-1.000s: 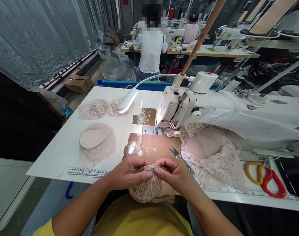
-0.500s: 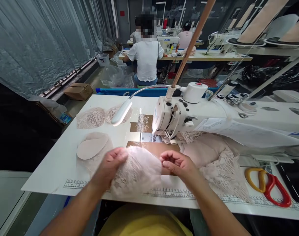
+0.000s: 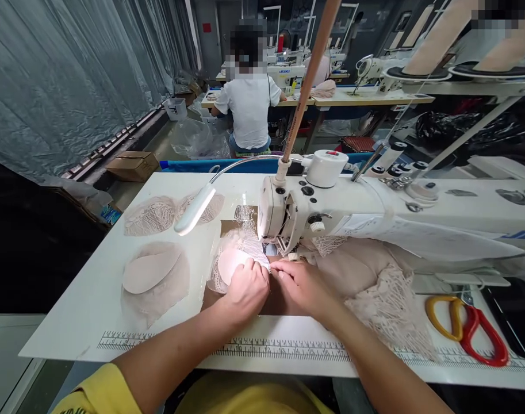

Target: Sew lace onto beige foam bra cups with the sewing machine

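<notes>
A pale pink lace piece with a smooth oval pad [image 3: 231, 263] on it lies on the machine bed, just left of the needle area. My left hand [image 3: 250, 287] is closed on the right edge of this lace piece [image 3: 219, 250]. Close beside it, my right hand [image 3: 297, 282] pinches at the same edge, its fingertips nearly touching the left ones. The sewing machine [image 3: 283, 215] head stands right above and behind both hands. More beige lace fabric [image 3: 374, 282] is bunched under the machine arm, to the right of my right hand.
Another oval pad on sheer fabric [image 3: 156, 293] lies at left, with lace cups [image 3: 150, 217] behind it. A lamp [image 3: 196, 208] overhangs the table. Scissors [image 3: 482, 330] and a black phone-like slab [image 3: 512, 316] lie at right. A person in white [image 3: 250, 109] sits ahead.
Both hands have moved forward, carrying the lace piece from the table's front to beside the needle. It now lies flatter, with its oval pad showing.
</notes>
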Motion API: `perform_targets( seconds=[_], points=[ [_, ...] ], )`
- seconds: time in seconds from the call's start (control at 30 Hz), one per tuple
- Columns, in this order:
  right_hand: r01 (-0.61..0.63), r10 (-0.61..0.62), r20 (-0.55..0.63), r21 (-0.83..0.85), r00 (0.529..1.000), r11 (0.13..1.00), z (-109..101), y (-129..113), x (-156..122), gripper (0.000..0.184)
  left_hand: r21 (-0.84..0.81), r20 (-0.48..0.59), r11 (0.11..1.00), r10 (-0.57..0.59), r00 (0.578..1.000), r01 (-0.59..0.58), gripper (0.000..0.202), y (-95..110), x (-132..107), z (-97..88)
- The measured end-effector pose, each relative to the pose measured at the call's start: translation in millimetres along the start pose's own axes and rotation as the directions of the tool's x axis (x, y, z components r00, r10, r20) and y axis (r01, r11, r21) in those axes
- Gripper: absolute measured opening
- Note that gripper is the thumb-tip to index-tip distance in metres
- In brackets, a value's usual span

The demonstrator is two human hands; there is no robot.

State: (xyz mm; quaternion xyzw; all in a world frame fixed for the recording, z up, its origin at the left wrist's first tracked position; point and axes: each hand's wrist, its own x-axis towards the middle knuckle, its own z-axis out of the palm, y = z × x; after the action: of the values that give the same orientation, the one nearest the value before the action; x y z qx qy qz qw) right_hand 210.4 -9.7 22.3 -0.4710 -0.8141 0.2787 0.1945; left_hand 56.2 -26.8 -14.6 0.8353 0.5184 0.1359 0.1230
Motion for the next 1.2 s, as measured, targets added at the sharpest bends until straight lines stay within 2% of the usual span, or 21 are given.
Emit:
perform_targets(
  seconds=[0.1,0.13,0.2,0.3,0.37,0.43,0.5,0.6,0.7,0.83,0.93,1.03,1.2],
  points=[
    [0.071,-0.065,0.05,-0.147,0.997,0.987,14.8,4.1,-0.1,0.03,0.277,0.105,0.96,0.01,0.994,-0.039,0.021,6.6,-9.2,-5.6],
    [0.092,-0.079,0.07,-0.214,0.994,0.973,19.5,5.0,-1.0,0.029,0.294,0.113,0.954,0.028,0.993,-0.06,0.02,6.1,-11.9,-11.6],
    [0.107,-0.079,0.094,-0.344,0.992,0.933,26.6,5.1,-2.9,0.027,0.217,0.086,0.973,0.064,0.994,-0.082,0.023,1.1,-14.4,-25.1],
    [0.09,-0.046,0.104,-0.471,0.993,0.878,30.3,2.3,-3.8,0.03,0.004,-0.004,0.992,0.127,0.992,-0.126,0.029,-13.5,-11.7,-37.1],
    [0.067,-0.018,0.101,-0.514,0.995,0.855,29.1,-0.4,-2.2,0.034,-0.033,-0.073,0.978,0.203,0.976,-0.206,0.028,-23.8,-7.3,-35.5],
    [0.051,0.009,0.109,-0.538,0.994,0.841,26.9,-2.6,0.9,0.039,-0.003,-0.124,0.962,0.27,0.955,-0.273,0.028,-32.1,-2.7,-28.8],
    [0.028,0.042,0.111,-0.559,0.993,0.829,25.1,-4.1,4.7,0.043,0.031,-0.149,0.955,0.296,0.943,-0.295,0.028,-37.8,1.4,-21.8],
    [-0.011,0.091,0.111,-0.574,0.99,0.819,24.5,-4.8,9.7,0.047,0.075,-0.146,0.958,0.286,0.947,-0.278,0.026,-42.2,6.0,-17.0],
    [-0.058,0.144,0.107,-0.572,0.984,0.819,25.8,-4.0,12.3,0.048,0.152,-0.095,0.95,0.289,0.952,-0.273,0.024,-42.8,8.5,-17.2],
    [-0.067,0.143,0.09,-0.566,0.986,0.821,26.7,-3.1,13.0,0.046,0.256,-0.03,0.923,0.306,0.952,-0.288,0.022,-38.2,8.4,-17.6],
    [-0.083,0.165,0.096,-0.565,0.982,0.821,25.3,-4.5,13.5,0.046,0.298,-0.02,0.912,0.301,0.953,-0.282,0.023,-32.6,7.7,-17.8],
    [-0.084,0.178,0.111,-0.569,0.978,0.818,23.3,-6.4,14.3,0.047,0.286,-0.038,0.925,0.272,0.962,-0.25,0.02,-30.6,8.3,-18.7],
    [-0.081,0.162,0.1,-0.552,0.982,0.83,24.2,-4.0,13.8,0.044,0.187,-0.051,0.975,0.132,0.99,-0.121,0.021,-38.7,8.3,-20.3]
  ],
)
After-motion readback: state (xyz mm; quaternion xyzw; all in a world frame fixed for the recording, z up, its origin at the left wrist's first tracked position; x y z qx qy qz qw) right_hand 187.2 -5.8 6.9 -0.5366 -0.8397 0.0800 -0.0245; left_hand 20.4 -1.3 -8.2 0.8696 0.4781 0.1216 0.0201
